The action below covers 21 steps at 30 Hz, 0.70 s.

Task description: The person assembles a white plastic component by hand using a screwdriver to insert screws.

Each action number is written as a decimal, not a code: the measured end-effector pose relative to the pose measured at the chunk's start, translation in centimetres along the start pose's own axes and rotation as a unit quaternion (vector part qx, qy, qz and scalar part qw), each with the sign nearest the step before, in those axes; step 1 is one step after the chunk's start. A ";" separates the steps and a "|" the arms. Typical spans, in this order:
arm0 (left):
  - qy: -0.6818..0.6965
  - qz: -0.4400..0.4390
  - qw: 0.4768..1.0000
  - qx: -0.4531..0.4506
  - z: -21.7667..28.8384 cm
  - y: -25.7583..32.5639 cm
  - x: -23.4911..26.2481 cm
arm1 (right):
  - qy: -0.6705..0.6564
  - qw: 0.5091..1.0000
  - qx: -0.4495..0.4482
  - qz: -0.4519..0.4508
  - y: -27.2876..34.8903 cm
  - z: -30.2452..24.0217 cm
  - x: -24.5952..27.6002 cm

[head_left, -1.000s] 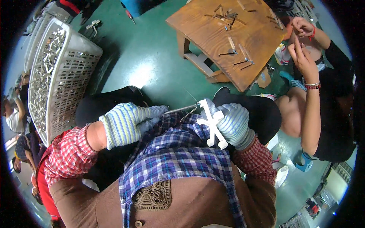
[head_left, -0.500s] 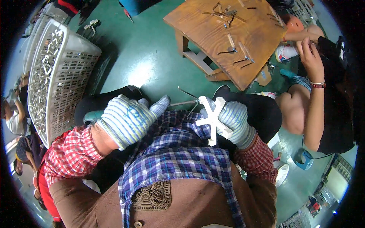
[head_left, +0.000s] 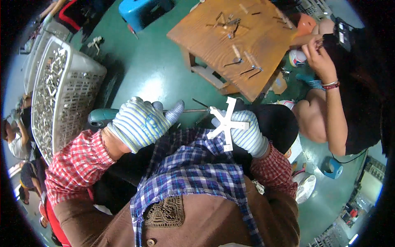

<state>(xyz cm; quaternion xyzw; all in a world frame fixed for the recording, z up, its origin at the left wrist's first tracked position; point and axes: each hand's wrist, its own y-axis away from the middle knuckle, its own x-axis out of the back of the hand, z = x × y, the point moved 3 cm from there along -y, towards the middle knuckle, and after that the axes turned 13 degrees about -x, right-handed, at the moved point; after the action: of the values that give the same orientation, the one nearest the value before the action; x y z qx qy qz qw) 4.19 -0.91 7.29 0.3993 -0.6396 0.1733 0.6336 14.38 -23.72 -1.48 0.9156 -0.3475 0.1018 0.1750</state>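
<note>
My left hand (head_left: 142,123), in a striped work glove, grips a thin metal rod (head_left: 193,110) that runs rightward to a white star-shaped plastic piece (head_left: 225,123). My right hand (head_left: 247,133), also gloved, holds that white piece from behind, above my lap. The rod's tip meets the piece at its upper left arm. My plaid shirt and brown vest fill the lower middle of the view.
A low wooden table (head_left: 210,43) with several small metal parts stands ahead. Another person (head_left: 329,103) sits at the right, hand raised by the table. A white perforated basket (head_left: 61,90) full of metal pieces stands at the left. A blue stool (head_left: 138,12) is beyond.
My left hand has drawn back to the left along the rod and closed over it. The white piece has turned in my right hand, now facing the camera more squarely.
</note>
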 end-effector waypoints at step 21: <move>0.205 0.186 0.961 0.010 -9.0 -17.5 -0.2 | 0.175 0.937 0.139 0.267 2.4 -0.4 2.4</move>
<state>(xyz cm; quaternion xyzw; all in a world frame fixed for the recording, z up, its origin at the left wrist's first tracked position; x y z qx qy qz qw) 23.00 -5.17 3.31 0.2354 -0.5577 0.3722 0.7036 14.50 -26.66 0.17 0.7721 -0.5250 0.3511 0.0702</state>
